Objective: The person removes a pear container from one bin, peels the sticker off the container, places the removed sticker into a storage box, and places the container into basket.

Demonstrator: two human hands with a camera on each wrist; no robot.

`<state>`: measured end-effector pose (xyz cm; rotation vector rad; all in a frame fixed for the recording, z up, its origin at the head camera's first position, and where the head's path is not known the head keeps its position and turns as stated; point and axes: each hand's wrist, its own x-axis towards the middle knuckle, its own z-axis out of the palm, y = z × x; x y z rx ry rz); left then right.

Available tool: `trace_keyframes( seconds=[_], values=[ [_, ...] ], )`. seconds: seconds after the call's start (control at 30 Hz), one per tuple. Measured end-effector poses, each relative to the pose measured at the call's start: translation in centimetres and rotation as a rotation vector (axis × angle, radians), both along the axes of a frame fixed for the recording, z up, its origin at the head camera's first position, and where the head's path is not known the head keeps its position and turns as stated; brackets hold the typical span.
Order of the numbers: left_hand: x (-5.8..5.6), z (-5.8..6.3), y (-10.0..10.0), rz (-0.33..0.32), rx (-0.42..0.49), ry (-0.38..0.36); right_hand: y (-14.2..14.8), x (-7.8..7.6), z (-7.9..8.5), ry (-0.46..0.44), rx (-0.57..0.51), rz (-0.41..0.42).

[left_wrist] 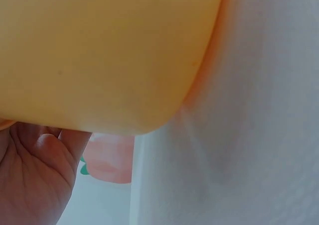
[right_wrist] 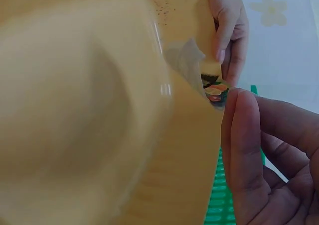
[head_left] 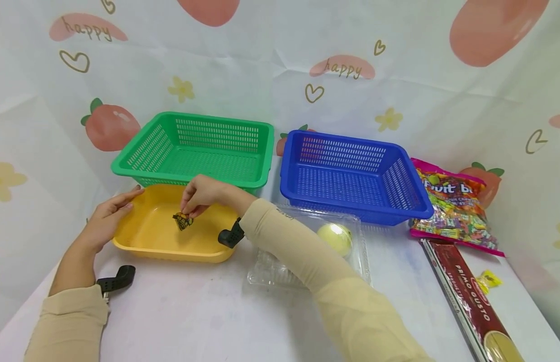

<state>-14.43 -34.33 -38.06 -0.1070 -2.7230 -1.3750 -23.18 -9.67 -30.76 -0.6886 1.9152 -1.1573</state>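
Observation:
A yellow plastic basin (head_left: 171,254) stands on the table at left. My left hand (head_left: 104,221) holds its left rim; in the left wrist view the palm lies by the outer wall, part of the fingers hidden. Over the basin's inside, my right hand (head_left: 202,193) pinches a small black-and-yellow printed wrapper (head_left: 183,221) between thumb and fingertips. The right wrist view shows the wrapper (right_wrist: 215,91) with fruit-like printing and a pale crumpled part. Whether it holds anything cannot be told. Small dark reddish specks (right_wrist: 164,8) lie on the basin's inner surface in that view.
Behind the basin is a green basket (head_left: 216,158), with a blue basket (head_left: 339,176) to its right. A clear plastic box (head_left: 271,274) with a pale yellow round thing (head_left: 335,239) sits under my right forearm. Right: candy bag (head_left: 456,211), spaghetti pack (head_left: 465,286), yellow-wrapped candy (head_left: 489,280).

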Motion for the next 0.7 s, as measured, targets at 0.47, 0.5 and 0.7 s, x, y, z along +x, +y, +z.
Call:
trace_keyframes(
  seconds=[0.47, 0.5, 0.7],
  values=[
    [0.2, 0.1, -0.1, 0.003, 0.014, -0.013, 0.6, 0.4, 1.5, 0.051, 0.057, 0.078],
    [0.2, 0.1, -0.1, 0.003, 0.014, -0.009, 0.7, 0.4, 1.6, 0.055, 0.062, 0.085],
    [0.1, 0.1, -0.2, 0.003, 0.002, -0.007, 1.3, 0.5, 2.9, 0.072, 0.064, 0.126]
  ],
)
